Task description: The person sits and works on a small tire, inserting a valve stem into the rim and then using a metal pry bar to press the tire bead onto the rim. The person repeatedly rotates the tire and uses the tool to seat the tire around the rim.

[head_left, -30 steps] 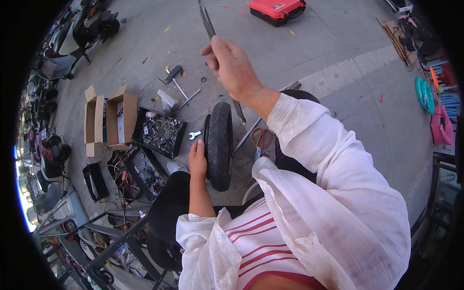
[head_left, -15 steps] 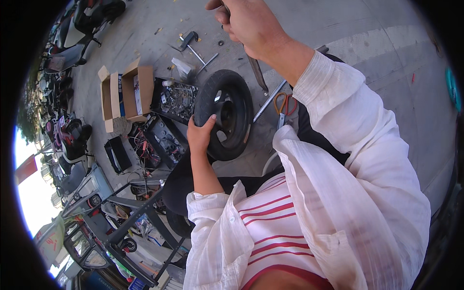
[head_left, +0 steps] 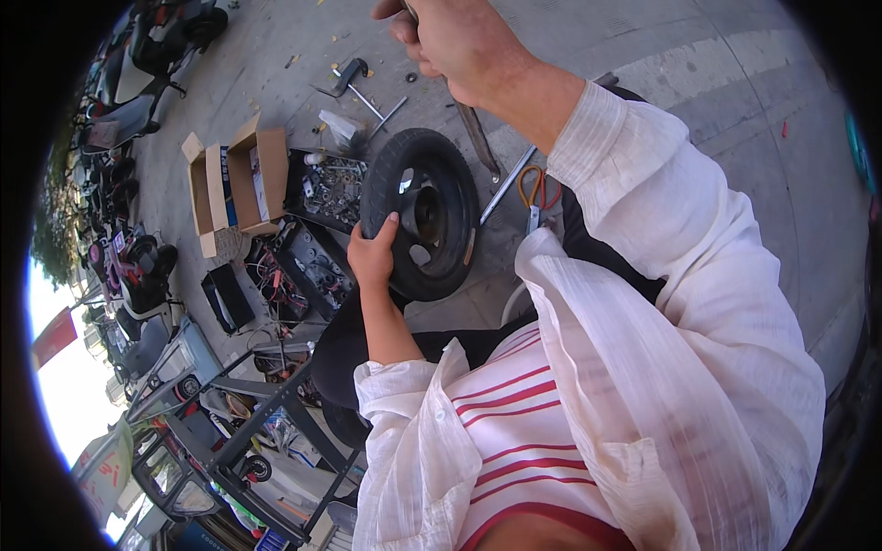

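Note:
A black tyre on a dark wheel rim (head_left: 466, 197) stands tilted in front of my knees. My left hand (head_left: 373, 257) is closed on its near left edge, thumb over the sidewall. Raised at the top of the view, my right hand (head_left: 459, 46) is wrapped round a long brownish metal bar (head_left: 479, 138). The bar's lower end shows below the fist, beyond the tyre; its upper end is mostly hidden. Scissors with orange and red handles (head_left: 531, 188) lie right of the tyre, beside a silver rod (head_left: 507, 185).
Left of the tyre are a tray of small metal parts (head_left: 335, 190), a black parts tray (head_left: 317, 262) and open cardboard boxes (head_left: 259, 174). A clamp-like tool (head_left: 349, 77) and a T-shaped rod (head_left: 388, 119) lie farther off. Parked scooters (head_left: 138, 119) line the left; a metal frame (head_left: 276, 404) stands nearer.
My right hand has shifted slightly left and up with the bar. The left hand stays on the tyre, which now shows a little more of its face. The whole view has drifted slightly.

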Demonstrator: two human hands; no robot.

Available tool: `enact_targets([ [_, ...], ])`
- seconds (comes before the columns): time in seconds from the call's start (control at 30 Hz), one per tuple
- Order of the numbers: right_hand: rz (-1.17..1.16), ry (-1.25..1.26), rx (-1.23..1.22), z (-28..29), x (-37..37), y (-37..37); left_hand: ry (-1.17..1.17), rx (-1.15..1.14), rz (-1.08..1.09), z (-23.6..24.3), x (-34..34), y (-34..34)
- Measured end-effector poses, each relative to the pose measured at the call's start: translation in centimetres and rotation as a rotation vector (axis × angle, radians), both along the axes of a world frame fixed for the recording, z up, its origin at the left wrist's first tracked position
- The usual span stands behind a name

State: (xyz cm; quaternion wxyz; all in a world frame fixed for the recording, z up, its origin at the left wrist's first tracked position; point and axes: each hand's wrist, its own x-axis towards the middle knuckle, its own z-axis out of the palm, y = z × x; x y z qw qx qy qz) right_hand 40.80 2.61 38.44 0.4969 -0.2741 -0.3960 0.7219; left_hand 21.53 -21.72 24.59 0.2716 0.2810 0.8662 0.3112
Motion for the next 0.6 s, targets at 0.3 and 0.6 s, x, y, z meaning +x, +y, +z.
enact_targets([
  [0.3, 0.005, -0.017, 0.012, -0.55, -0.60, -0.05, 0.117, 0.006, -0.017, -0.34, 0.36, -0.11],
  [0.6, 0.043, -0.026, -0.049, -0.58, -0.54, -0.11, 0.130, -0.066, -0.026, 0.63, 0.81, 0.47],
])
